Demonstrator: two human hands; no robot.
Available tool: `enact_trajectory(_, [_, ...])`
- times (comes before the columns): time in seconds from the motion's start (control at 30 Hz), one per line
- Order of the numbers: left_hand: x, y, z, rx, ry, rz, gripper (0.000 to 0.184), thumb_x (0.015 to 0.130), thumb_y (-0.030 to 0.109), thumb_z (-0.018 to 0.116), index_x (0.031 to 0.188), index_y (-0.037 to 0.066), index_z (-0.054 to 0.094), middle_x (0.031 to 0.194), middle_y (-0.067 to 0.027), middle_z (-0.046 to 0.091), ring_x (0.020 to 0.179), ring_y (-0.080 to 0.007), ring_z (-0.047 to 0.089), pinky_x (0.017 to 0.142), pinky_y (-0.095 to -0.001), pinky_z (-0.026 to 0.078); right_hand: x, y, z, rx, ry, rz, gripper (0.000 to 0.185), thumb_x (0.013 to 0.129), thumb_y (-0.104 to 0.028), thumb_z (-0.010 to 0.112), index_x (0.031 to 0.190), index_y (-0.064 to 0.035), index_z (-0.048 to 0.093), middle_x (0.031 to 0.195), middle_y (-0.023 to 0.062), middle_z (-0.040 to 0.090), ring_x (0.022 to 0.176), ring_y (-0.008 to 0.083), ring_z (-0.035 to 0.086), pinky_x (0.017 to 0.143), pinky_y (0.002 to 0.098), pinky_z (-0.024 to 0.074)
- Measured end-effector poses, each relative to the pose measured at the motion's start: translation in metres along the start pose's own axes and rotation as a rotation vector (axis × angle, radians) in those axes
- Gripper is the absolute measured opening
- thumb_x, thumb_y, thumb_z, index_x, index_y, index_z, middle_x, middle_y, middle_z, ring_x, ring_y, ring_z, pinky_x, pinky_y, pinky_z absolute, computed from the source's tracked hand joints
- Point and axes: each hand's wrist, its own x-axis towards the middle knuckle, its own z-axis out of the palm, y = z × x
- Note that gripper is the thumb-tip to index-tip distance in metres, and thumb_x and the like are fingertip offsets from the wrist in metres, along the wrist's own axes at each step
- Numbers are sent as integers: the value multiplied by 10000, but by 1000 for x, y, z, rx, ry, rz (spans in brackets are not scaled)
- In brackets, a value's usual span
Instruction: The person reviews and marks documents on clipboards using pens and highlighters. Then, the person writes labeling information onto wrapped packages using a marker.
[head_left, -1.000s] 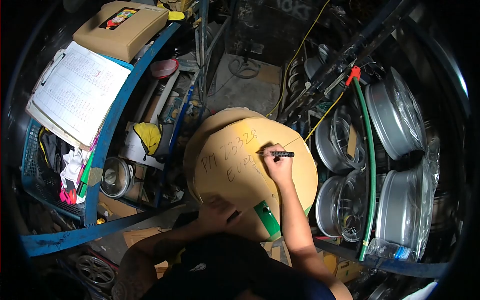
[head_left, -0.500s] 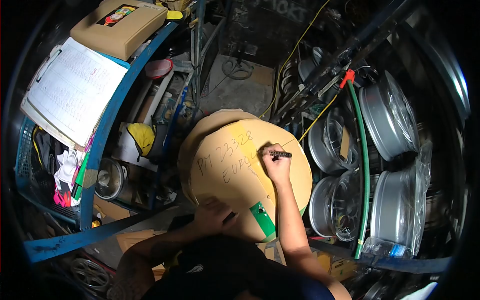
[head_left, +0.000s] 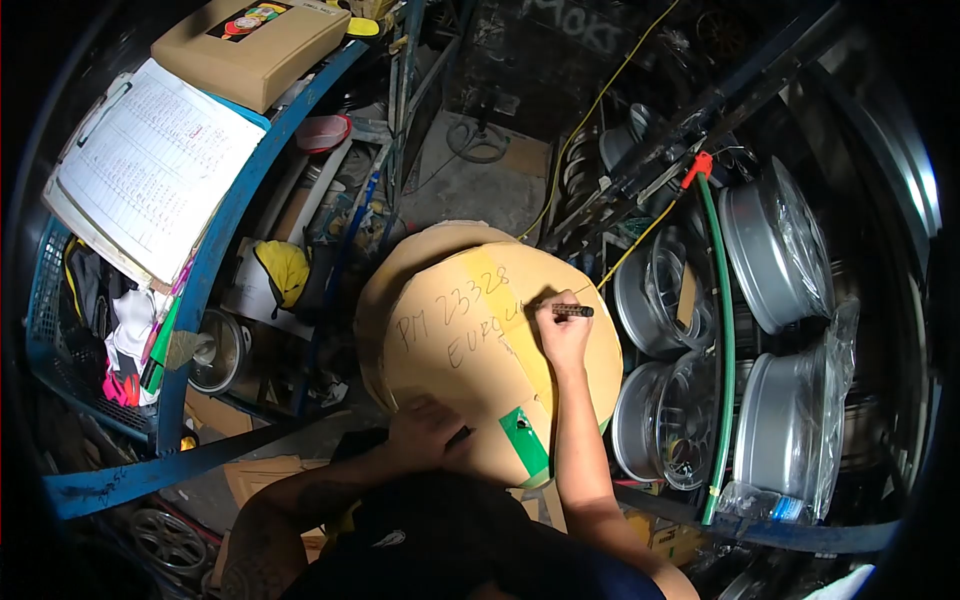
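A round cardboard disc (head_left: pixel 450 395) lies in front of me, with handwriting "PM 23328" and a second line starting "EURO" on it. Yellow tape (head_left: pixel 492 285) runs down the disc, and a piece of green tape (head_left: pixel 524 442) sits near its lower edge. My right hand (head_left: pixel 562 325) is closed round a black marker (head_left: pixel 572 311), its tip at the end of the second line. Resting on the lower left of the disc, my left hand (head_left: pixel 425 430) is closed on a small black piece (head_left: pixel 459 438), possibly the marker's cap.
Silver wheel rims (head_left: pixel 775 245), some wrapped in plastic, fill the rack at right behind a green pole (head_left: pixel 721 340). At left, a clipboard (head_left: pixel 160 165) and a brown box (head_left: pixel 250 50) lie on a blue-framed shelf (head_left: pixel 215 230). A blue basket (head_left: pixel 60 340) stands below.
My right hand has slid a little to the right with the marker, and more of the second line is written. My left hand stays on the disc. The view has shifted slightly.
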Motion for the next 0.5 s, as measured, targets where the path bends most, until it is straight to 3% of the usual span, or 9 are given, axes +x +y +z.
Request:
enact_trajectory(0.03, [0,0,1,-1,0,1,219,835,317,783,822,127,675,777,-61,678,724,-251,684,759,-395,539,2,-1,-2,-40,31,-5,94,869,-15,692,786,-32,651,637,-37,562,602,46,493,585,239,434])
enact_trajectory(0.07, [0,-1,0,-7,3,4,220,830,318,785,821,127,675,778,-62,678,724,-253,682,761,-396,540,4,16,-1,134,40,-31,66,863,-9,689,809,-30,657,654,-36,568,615,47,494,588,240,435])
enact_trajectory(0.23, [0,0,3,-22,28,6,233,803,327,795,821,126,680,781,-65,677,726,-266,673,770,-402,545,8,17,-9,44,-96,-9,50,911,-27,701,868,-18,676,696,-50,563,641,35,488,599,230,425])
enact_trajectory(0.33, [3,0,-1,-7,25,27,229,836,312,771,810,111,665,765,-49,673,706,-234,675,747,-384,545,10,12,-5,226,5,114,63,915,-37,705,862,-18,678,709,-49,575,641,35,483,608,224,419])
enact_trajectory(0.5, [6,3,0,-37,33,27,207,831,270,773,783,108,654,738,-46,664,683,-227,668,737,-381,541,14,19,-7,73,7,-10,88,883,-26,699,815,-35,644,684,-51,547,636,37,471,598,229,408])
